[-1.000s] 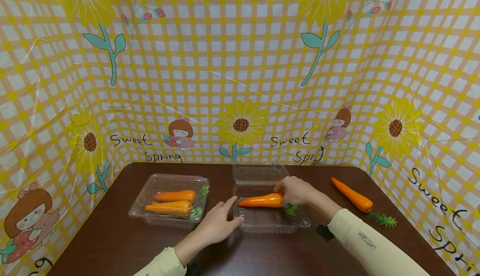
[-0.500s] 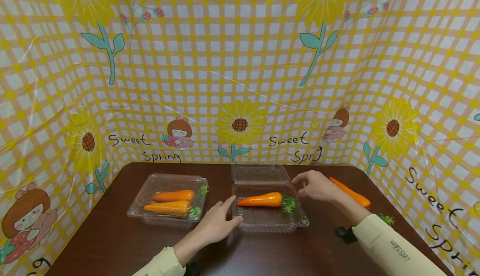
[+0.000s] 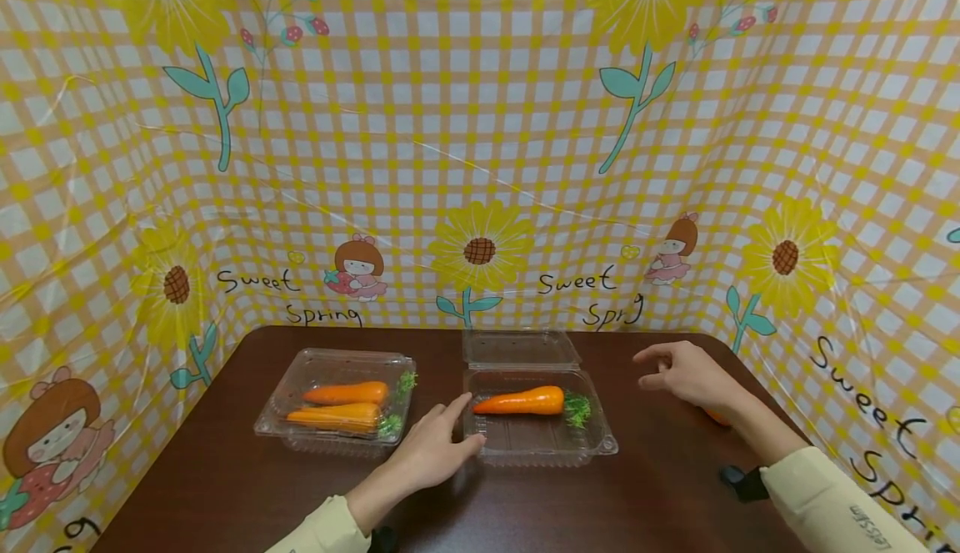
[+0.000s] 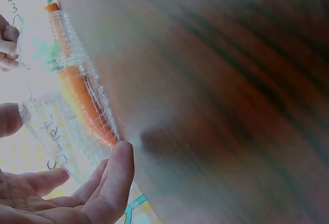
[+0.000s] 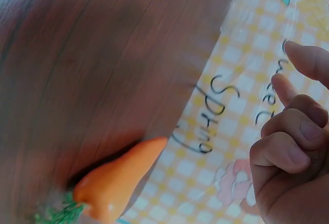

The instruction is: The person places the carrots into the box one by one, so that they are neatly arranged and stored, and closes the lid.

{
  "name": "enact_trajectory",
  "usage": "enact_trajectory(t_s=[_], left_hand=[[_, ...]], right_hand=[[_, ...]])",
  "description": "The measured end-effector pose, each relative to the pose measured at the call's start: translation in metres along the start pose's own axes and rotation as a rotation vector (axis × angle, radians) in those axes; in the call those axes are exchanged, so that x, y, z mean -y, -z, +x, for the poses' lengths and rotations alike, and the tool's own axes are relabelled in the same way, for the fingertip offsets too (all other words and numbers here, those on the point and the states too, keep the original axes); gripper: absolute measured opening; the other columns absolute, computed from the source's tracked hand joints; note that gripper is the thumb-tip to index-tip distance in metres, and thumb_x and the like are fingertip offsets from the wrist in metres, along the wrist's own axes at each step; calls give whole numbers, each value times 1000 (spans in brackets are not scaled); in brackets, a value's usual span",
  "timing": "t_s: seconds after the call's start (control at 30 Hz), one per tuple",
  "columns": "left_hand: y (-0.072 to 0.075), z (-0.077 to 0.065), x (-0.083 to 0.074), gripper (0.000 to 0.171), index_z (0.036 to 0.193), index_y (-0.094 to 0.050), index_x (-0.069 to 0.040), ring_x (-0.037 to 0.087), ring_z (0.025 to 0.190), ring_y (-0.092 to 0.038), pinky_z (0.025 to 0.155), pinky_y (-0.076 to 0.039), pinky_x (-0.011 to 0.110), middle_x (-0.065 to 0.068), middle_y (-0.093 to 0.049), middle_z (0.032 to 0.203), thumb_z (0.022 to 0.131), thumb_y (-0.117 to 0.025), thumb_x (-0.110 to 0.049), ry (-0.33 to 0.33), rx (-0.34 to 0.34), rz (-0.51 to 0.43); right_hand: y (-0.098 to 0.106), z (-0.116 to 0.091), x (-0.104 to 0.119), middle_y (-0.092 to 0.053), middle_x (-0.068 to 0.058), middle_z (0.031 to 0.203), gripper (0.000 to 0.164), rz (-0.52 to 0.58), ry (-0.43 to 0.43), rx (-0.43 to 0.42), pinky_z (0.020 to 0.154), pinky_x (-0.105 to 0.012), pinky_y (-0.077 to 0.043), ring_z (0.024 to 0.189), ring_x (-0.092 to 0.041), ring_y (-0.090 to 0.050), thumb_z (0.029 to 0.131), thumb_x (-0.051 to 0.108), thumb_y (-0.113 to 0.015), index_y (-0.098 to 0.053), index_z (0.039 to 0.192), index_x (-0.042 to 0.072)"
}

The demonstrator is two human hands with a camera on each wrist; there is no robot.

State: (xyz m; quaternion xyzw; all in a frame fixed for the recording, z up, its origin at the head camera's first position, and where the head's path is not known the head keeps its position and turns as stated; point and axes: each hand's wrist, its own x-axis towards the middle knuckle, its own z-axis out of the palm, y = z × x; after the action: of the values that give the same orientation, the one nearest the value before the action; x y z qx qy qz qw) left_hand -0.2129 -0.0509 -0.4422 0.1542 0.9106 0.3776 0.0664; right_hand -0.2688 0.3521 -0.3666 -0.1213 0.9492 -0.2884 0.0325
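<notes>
My left hand (image 3: 431,449) rests its extended fingers at the left edge of an open clear plastic box (image 3: 525,444). Inside that box lies one carrot (image 3: 521,401) with a green top, tip toward my left hand. The box's lid (image 3: 521,349) is folded back behind it. My right hand (image 3: 686,374) hovers over the table's right side, holding nothing, with its fingers loosely bent. Another carrot (image 3: 717,418) is mostly hidden beneath it in the head view; the right wrist view shows this carrot (image 5: 121,180) on the table, apart from the fingers.
A second clear box (image 3: 281,424), its lid down, stands on the left with carrots inside. The dark brown table (image 3: 570,507) is bordered by a checked, flower-printed cloth (image 3: 480,144) at the back and sides.
My right hand has let go of the carrot in the open box and moved right, over the carrot on the table. My left hand has stayed at the box's edge.
</notes>
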Motion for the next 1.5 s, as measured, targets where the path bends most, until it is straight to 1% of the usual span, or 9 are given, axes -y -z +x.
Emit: enact_trajectory(t_s=[0.13,0.27,0.53,0.67,0.83,0.9,1.07,1.27,1.5], left_hand=[[0,0,0,73,157,-37,-18,41,125,-55,97,-46,63,23,-50,144,96,-64,-46,3,0,3],[0,1,0,73,157,-37,-17,41,124,-56,96,-46,62,22,-51,143,96,-65,-46,1,-4,9],[-1,1,-1,72,157,-38,-17,41,124,-56,97,-46,63,22,-51,143,96,-65,-45,3,-11,8],[0,0,-1,73,157,-38,-17,40,123,-57,96,-47,62,22,-52,142,96,-65,-45,4,-11,7],[-1,0,0,73,157,-38,-17,40,123,-57,96,-47,62,22,-52,142,96,-65,-45,3,-15,10],[-1,0,0,73,157,-38,-17,40,123,-57,96,-47,62,22,-52,142,96,-65,-45,2,-16,11],[-1,0,0,72,156,-38,-16,40,120,-58,94,-48,62,22,-53,139,96,-66,-44,-4,-15,10],[-1,0,-1,72,157,-38,-16,40,122,-58,95,-47,62,22,-53,141,96,-65,-44,-3,-13,8],[-1,0,0,73,157,-37,-16,41,125,-56,98,-46,63,23,-51,143,96,-65,-46,7,-6,6]], right_hand=[[8,-9,-9,-65,-23,104,49,-32,5,-27,71,-40,-48,80,-30,-60,92,29,-73,-64,130,0],[13,-14,-22,-50,-36,139,54,-40,-28,-40,86,-56,-50,121,-53,-51,93,38,-73,-63,133,2],[18,-19,-56,-61,-32,126,75,0,-146,-49,68,-37,-48,93,-38,-58,90,51,-71,-56,140,-2],[19,-23,-71,-47,-42,139,75,50,-164,-24,60,-34,-45,105,-53,-56,93,49,-69,-51,143,-5],[20,-28,-86,-40,-47,141,74,76,-181,-40,51,-35,-41,90,-38,-55,96,46,-67,-49,144,-7],[20,-30,-91,-59,-40,113,74,49,-197,-58,50,-33,-42,74,-28,-54,95,47,-67,-50,143,-7],[22,-33,-104,-58,-19,82,76,10,-238,-66,58,-33,-46,66,-22,-55,95,48,-67,-49,142,-9],[25,-35,-116,-46,-44,138,75,-53,-233,-85,71,-37,-53,107,-47,-60,96,49,-65,-53,139,-11],[24,-35,-129,-50,-42,134,76,-55,-251,-72,82,-53,-53,114,-56,-54,95,50,-66,-54,136,-13]])
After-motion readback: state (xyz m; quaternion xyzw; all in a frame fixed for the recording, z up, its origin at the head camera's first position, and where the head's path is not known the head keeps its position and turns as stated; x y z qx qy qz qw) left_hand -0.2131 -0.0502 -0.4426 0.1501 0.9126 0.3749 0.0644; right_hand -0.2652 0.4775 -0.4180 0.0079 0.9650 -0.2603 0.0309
